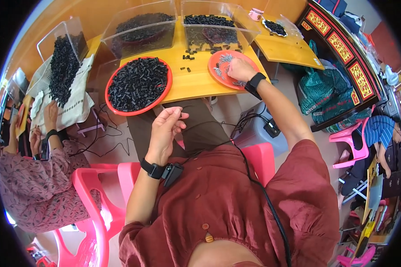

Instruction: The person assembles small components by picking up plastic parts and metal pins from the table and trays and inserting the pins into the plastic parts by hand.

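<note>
My right hand (242, 70) reaches over a red plate (215, 58) on the yellow table. Its fingers are bent together and touch down among small silver metal pieces (225, 59); what they pinch is hidden. My left hand (166, 128) is raised above my lap, thumb and fingers curled together, and any small thing between the tips cannot be made out. Just beyond it, a round red tray (169, 89) full of short black plastic pieces (138, 83) rests at the table's near edge. A few loose black pieces (188, 57) lie between tray and plate.
Clear plastic bins (140, 33) of black pieces stand at the back of the yellow table (187, 84). To the left, a co-worker's hands (50, 116) are beside another black heap (63, 66). Green bags (323, 89) and a dark cabinet (343, 49) flank the right; cables hang below.
</note>
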A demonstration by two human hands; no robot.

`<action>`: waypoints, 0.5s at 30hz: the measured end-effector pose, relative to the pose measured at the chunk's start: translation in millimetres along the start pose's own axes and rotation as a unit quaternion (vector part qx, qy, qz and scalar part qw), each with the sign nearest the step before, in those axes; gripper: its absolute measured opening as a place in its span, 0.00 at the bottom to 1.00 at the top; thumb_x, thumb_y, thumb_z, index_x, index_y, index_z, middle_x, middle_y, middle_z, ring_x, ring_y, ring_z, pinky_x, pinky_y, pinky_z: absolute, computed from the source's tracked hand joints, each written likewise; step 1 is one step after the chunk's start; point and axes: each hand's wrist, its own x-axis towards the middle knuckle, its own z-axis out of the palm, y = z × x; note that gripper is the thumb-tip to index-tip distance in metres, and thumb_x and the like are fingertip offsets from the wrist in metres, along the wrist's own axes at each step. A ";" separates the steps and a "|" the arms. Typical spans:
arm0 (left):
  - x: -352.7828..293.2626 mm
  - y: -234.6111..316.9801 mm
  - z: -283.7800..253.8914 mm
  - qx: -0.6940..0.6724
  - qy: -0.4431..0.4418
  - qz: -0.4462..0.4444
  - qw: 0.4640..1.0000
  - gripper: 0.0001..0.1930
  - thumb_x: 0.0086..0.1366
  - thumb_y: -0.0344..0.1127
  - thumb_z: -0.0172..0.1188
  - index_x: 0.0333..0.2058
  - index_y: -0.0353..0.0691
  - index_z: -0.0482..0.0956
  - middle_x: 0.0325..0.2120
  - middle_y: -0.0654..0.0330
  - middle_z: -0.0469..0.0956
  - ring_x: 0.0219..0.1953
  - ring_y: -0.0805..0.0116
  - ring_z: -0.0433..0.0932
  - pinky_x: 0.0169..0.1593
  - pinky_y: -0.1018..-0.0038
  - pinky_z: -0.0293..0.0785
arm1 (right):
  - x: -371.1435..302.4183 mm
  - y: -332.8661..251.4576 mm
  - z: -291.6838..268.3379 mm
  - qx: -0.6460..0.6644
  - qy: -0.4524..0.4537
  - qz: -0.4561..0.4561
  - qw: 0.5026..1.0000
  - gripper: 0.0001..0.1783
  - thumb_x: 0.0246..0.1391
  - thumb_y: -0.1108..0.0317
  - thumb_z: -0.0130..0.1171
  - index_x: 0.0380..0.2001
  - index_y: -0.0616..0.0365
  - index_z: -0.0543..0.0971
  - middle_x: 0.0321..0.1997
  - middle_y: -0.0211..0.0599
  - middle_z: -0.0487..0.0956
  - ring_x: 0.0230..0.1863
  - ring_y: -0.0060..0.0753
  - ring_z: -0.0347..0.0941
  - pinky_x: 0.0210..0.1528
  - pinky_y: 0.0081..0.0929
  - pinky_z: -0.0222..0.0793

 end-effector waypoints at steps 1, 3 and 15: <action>0.6 1.6 -0.9 -0.001 0.003 0.001 1.000 0.09 0.65 0.36 0.53 0.40 0.39 0.74 0.32 0.60 0.79 0.25 0.80 0.73 0.30 0.86 0.68 | -2.7 3.3 -1.0 0.045 0.007 -0.016 0.999 0.13 0.39 0.63 0.59 0.25 0.64 0.79 0.30 0.54 0.78 0.36 0.53 0.76 0.38 0.41 0.71; -1.1 3.6 -2.9 -0.008 -0.003 -0.001 1.000 0.09 0.65 0.36 0.53 0.41 0.39 0.74 0.33 0.60 0.79 0.25 0.82 0.73 0.30 0.86 0.67 | -12.5 -4.9 -8.4 0.170 0.026 -0.037 0.984 0.11 0.37 0.63 0.59 0.20 0.62 0.79 0.24 0.51 0.78 0.30 0.49 0.76 0.34 0.38 0.71; -11.4 28.9 7.5 -0.032 -0.062 0.077 0.995 0.13 0.62 0.27 0.55 0.46 0.35 0.71 0.38 0.56 0.78 0.34 0.75 0.77 0.40 0.82 0.72 | -116.7 -152.2 -63.9 0.625 -0.034 -0.102 0.773 0.06 0.50 0.77 0.59 0.34 0.64 0.77 0.30 0.30 0.79 0.31 0.17 0.76 0.35 0.14 0.71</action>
